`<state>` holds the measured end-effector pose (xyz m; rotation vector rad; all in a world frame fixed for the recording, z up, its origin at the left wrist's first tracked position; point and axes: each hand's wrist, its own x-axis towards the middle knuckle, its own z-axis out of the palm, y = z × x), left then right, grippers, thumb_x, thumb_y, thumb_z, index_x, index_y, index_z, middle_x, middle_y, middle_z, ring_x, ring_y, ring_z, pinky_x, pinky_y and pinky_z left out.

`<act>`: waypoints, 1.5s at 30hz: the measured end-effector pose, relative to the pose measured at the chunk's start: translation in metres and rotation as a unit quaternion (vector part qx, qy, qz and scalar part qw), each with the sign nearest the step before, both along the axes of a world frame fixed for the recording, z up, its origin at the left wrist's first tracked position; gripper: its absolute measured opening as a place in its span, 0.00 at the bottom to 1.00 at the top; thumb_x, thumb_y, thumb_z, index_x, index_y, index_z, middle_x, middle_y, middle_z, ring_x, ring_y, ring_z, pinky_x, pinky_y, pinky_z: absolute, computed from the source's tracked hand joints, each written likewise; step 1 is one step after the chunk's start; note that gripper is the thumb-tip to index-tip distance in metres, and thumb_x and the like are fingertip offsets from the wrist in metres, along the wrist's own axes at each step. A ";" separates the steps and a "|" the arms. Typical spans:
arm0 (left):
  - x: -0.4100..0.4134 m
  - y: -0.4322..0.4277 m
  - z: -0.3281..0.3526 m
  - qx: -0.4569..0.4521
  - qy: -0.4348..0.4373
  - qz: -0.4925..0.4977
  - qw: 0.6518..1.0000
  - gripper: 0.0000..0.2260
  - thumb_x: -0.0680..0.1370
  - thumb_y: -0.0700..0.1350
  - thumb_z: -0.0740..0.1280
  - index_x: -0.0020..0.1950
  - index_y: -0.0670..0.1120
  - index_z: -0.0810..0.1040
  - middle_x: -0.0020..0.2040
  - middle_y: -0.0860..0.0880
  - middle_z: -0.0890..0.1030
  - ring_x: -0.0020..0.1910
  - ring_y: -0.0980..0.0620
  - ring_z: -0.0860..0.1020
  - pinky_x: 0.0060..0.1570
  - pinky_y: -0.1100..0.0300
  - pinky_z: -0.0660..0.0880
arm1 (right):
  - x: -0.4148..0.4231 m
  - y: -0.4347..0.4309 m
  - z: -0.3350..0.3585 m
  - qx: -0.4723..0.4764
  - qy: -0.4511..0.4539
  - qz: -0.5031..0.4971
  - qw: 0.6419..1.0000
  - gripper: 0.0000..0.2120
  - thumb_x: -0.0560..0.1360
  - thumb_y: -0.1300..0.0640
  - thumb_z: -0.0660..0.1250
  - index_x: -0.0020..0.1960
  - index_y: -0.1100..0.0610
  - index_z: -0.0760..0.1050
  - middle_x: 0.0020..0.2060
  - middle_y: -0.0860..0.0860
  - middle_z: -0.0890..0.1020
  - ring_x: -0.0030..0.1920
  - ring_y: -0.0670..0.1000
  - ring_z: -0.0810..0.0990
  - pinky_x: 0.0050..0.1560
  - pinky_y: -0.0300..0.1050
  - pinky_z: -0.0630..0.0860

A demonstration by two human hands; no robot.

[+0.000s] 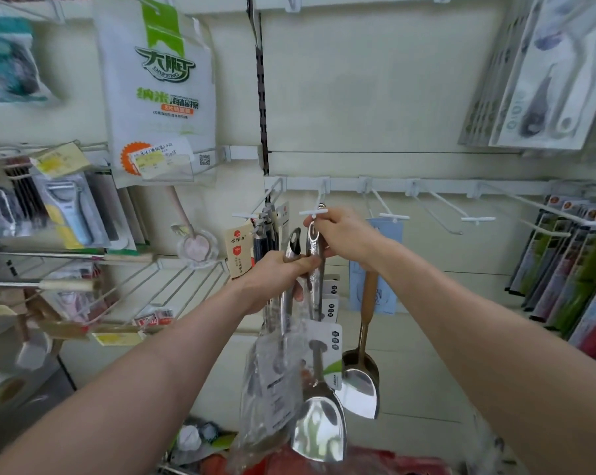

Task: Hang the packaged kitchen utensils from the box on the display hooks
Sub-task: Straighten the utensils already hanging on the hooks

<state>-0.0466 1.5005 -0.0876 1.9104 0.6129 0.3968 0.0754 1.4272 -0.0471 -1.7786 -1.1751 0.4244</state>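
Observation:
My left hand (272,279) grips the steel handles of packaged spatulas (319,430) in clear plastic sleeves, which hang down in front of me. My right hand (346,236) pinches the top of one steel handle (313,241) and holds its hanging hole right at the tip of a white display hook (313,212). Behind, a wooden-handled steel spatula (360,389) hangs from a neighbouring hook. The box is partly visible as a red shape (375,461) at the bottom edge.
Several bare white hooks (478,219) stick out of the rail to the right. Packaged knives (570,279) hang far right, a sponge pack (159,90) and peelers (69,214) to the left. More utensils (267,228) hang on the hook just left.

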 end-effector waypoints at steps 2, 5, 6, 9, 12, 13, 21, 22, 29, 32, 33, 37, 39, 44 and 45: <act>-0.001 0.002 0.000 0.006 -0.009 0.004 1.000 0.10 0.79 0.51 0.65 0.43 0.46 0.79 0.34 0.51 0.77 0.27 0.53 0.72 0.40 0.57 0.68 | 0.000 0.001 0.002 0.002 0.016 0.000 1.000 0.12 0.82 0.59 0.54 0.50 0.53 0.77 0.41 0.55 0.76 0.43 0.53 0.75 0.53 0.59 0.79; -0.001 0.002 0.003 0.012 -0.006 0.013 1.000 0.12 0.79 0.51 0.65 0.42 0.44 0.78 0.29 0.53 0.76 0.24 0.55 0.71 0.30 0.61 0.65 | 0.001 0.002 0.005 0.011 0.037 -0.005 0.999 0.12 0.82 0.60 0.55 0.58 0.58 0.76 0.39 0.53 0.76 0.42 0.52 0.76 0.49 0.49 0.82; -0.001 0.000 0.004 0.016 -0.002 0.016 1.000 0.12 0.80 0.51 0.65 0.42 0.44 0.77 0.28 0.53 0.76 0.22 0.56 0.71 0.29 0.63 0.65 | 0.001 0.002 0.004 0.013 0.035 -0.003 0.999 0.12 0.82 0.60 0.55 0.56 0.57 0.77 0.40 0.53 0.76 0.42 0.52 0.76 0.49 0.51 0.81; 0.001 -0.001 0.001 0.014 -0.015 0.021 1.000 0.11 0.80 0.51 0.65 0.42 0.45 0.78 0.34 0.49 0.77 0.25 0.54 0.72 0.29 0.63 0.66 | 0.000 0.002 0.001 0.018 0.021 -0.008 1.000 0.12 0.82 0.60 0.55 0.48 0.52 0.77 0.41 0.56 0.75 0.42 0.54 0.74 0.53 0.63 0.78; 0.005 0.000 0.000 0.013 -0.029 0.030 0.999 0.15 0.79 0.51 0.66 0.48 0.38 0.80 0.39 0.43 0.77 0.26 0.52 0.72 0.29 0.63 0.68 | 0.001 0.004 0.000 0.031 0.026 -0.022 0.999 0.13 0.81 0.60 0.55 0.46 0.52 0.77 0.41 0.56 0.76 0.42 0.55 0.75 0.52 0.63 0.78; 0.006 0.000 0.000 0.014 -0.029 0.037 0.999 0.17 0.79 0.51 0.66 0.50 0.35 0.79 0.39 0.43 0.77 0.25 0.52 0.71 0.29 0.63 0.68 | 0.002 0.005 0.001 0.032 0.029 -0.026 0.999 0.12 0.81 0.60 0.55 0.48 0.54 0.77 0.41 0.56 0.77 0.42 0.56 0.77 0.51 0.61 0.79; 0.014 0.004 -0.003 0.006 0.016 0.035 0.999 0.15 0.79 0.55 0.65 0.43 0.43 0.75 0.32 0.45 0.71 0.21 0.56 0.69 0.32 0.59 0.64 | 0.008 0.011 -0.009 -0.045 -0.062 -0.023 0.997 0.17 0.77 0.63 0.57 0.63 0.54 0.73 0.48 0.52 0.77 0.49 0.55 0.78 0.52 0.49 0.78; 0.015 0.005 -0.003 0.009 0.026 0.034 0.999 0.16 0.79 0.56 0.65 0.45 0.42 0.76 0.31 0.46 0.72 0.20 0.58 0.69 0.32 0.60 0.64 | 0.008 0.010 -0.009 -0.054 -0.103 -0.021 0.993 0.17 0.77 0.61 0.59 0.65 0.55 0.72 0.46 0.50 0.75 0.46 0.53 0.75 0.46 0.44 0.74; 0.027 0.016 -0.003 0.011 0.051 0.034 0.998 0.19 0.79 0.57 0.64 0.58 0.43 0.79 0.37 0.43 0.81 0.22 0.60 0.72 0.59 0.48 0.73 | 0.008 0.026 -0.005 -0.057 -0.233 -0.118 0.964 0.09 0.77 0.58 0.63 0.57 0.55 0.75 0.44 0.51 0.76 0.45 0.53 0.74 0.42 0.44 0.67; 0.035 0.021 -0.001 0.004 0.042 0.024 0.999 0.16 0.80 0.54 0.64 0.58 0.43 0.78 0.41 0.48 0.80 0.20 0.62 0.71 0.64 0.48 0.68 | 0.010 0.032 -0.005 -0.056 -0.220 -0.127 0.965 0.08 0.77 0.59 0.63 0.56 0.56 0.74 0.43 0.51 0.76 0.45 0.54 0.74 0.41 0.45 0.68; 0.037 0.023 -0.001 0.005 0.036 0.020 0.999 0.14 0.80 0.53 0.64 0.58 0.45 0.79 0.44 0.50 0.80 0.23 0.61 0.73 0.59 0.51 0.72 | 0.011 0.033 -0.005 -0.057 -0.217 -0.128 0.966 0.08 0.77 0.59 0.64 0.56 0.56 0.74 0.43 0.52 0.77 0.44 0.54 0.74 0.40 0.45 0.69; 0.045 0.037 -0.003 0.010 0.041 0.004 0.999 0.12 0.80 0.52 0.64 0.56 0.46 0.79 0.43 0.53 0.78 0.27 0.58 0.74 0.31 0.63 0.68 | 0.016 0.041 -0.008 -0.059 -0.230 -0.144 0.961 0.05 0.77 0.58 0.64 0.52 0.56 0.73 0.45 0.53 0.78 0.46 0.55 0.76 0.43 0.47 0.73; 0.051 0.046 -0.009 0.005 0.029 -0.005 1.000 0.14 0.79 0.50 0.65 0.57 0.42 0.80 0.49 0.48 0.81 0.31 0.54 0.75 0.34 0.62 0.69 | 0.018 0.045 -0.013 -0.050 -0.234 -0.158 0.958 0.02 0.76 0.58 0.64 0.47 0.54 0.71 0.43 0.53 0.78 0.45 0.55 0.75 0.41 0.46 0.71; 0.054 0.047 -0.030 -0.009 -0.001 0.004 1.000 0.20 0.79 0.53 0.65 0.58 0.36 0.79 0.46 0.39 0.82 0.29 0.52 0.74 0.41 0.58 0.69 | 0.016 0.047 -0.019 -0.065 -0.268 -0.166 0.947 0.02 0.78 0.59 0.60 0.48 0.55 0.71 0.39 0.51 0.74 0.41 0.53 0.72 0.32 0.43 0.64; 0.054 0.047 -0.035 -0.008 0.004 0.010 1.000 0.21 0.79 0.54 0.64 0.58 0.36 0.79 0.41 0.40 0.80 0.29 0.53 0.74 0.40 0.60 0.68 | 0.015 0.046 -0.020 -0.068 -0.277 -0.168 0.944 0.03 0.78 0.59 0.60 0.49 0.55 0.72 0.40 0.50 0.74 0.41 0.52 0.71 0.34 0.42 0.65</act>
